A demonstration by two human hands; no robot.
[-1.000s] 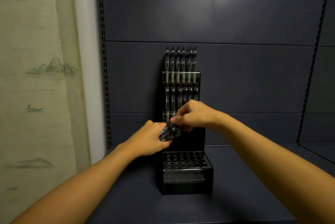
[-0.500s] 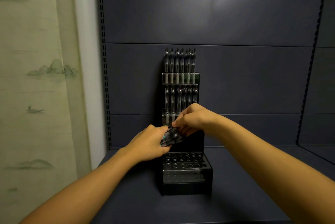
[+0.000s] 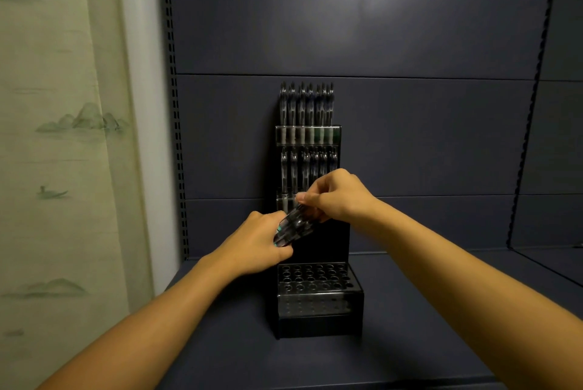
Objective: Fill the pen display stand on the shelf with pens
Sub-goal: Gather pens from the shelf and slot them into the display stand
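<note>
The left hand point(image 3: 255, 244) clenches a bundle of pens point(image 3: 291, 227); the right hand point(image 3: 334, 197) pinches one before the pen display stand point(image 3: 318, 301).

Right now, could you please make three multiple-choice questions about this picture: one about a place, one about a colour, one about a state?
1. Where does the tall black tiered pen display stand sit?
A. on the dark blue shelf board
B. on the floor
C. hung on the curtain

2. What colour is the shelf's back panel?
A. red
B. dark blue-grey
C. yellow

3. What state is the lowest tier of round holes in?
A. full of pens
B. empty
C. covered by a lid

Answers:
1. A, its base rests on the shelf board.
2. B, the panel behind the stand is dark blue-grey.
3. B, every hole shows open, while the left hand holds a bundle of clear-barrelled pens above it and the right hand pinches at the bundle's upper end.
</note>
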